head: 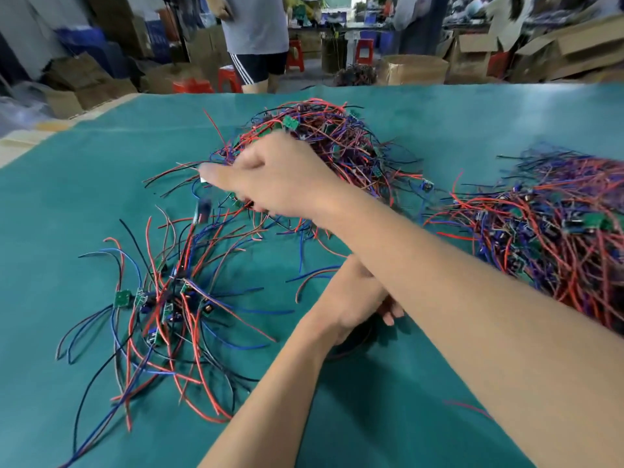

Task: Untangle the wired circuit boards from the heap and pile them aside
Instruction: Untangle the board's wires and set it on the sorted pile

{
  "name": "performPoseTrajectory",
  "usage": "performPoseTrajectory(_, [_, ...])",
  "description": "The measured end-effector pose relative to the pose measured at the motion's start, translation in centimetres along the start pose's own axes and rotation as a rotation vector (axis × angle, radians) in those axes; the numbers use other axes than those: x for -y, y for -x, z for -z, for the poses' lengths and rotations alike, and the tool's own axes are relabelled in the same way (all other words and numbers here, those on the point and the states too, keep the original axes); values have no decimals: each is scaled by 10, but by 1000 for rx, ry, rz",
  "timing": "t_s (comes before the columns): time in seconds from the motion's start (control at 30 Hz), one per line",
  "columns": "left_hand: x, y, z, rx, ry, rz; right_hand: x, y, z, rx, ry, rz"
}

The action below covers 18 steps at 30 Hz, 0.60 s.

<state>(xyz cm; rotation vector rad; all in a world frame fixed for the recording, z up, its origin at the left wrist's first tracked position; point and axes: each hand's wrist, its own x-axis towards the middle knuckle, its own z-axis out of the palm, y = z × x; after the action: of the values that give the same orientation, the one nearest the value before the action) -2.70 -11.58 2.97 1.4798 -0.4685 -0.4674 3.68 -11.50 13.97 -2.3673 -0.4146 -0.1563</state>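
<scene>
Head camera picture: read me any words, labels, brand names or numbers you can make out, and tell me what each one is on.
No text can be read anywhere in this picture.
Small green circuit boards: any markings too small and blurred to read.
Cardboard boxes behind the table: no legible print.
Blue crates in the background: blurred, nothing readable.

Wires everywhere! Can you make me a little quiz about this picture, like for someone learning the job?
1. True or false: the right hand grips wires in the middle heap.
2. What colour is the table cover? A teal, B yellow, C white.
3. Fill in: the left hand lies partly under the right ____.

Key: 1 true; 2 A; 3 forearm.
</scene>
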Motion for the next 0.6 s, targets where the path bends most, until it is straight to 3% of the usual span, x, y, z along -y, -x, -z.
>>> performPoseTrajectory(0.1, [2,-5,1,38,11,34,-45,-21,7,-17,483,-23])
performPoseTrajectory(0.17, [3,-8,1,39,39,58,-85,-25,19,-113,610,-131])
performPoseTrajectory(0.23, [5,-10,1,39,47,62,-120,-23,28,-151,587,-317])
performPoseTrajectory(0.3, [7,-11,1,44,52,60,-145,-15,30,-81,572,-443])
performPoseTrajectory(0.5, [6,-12,1,40,77,73,-162,-2,29,-207,551,-407])
performPoseTrajectory(0.6, [6,-12,2,37,98,81,-164,-4,33,-184,518,-452])
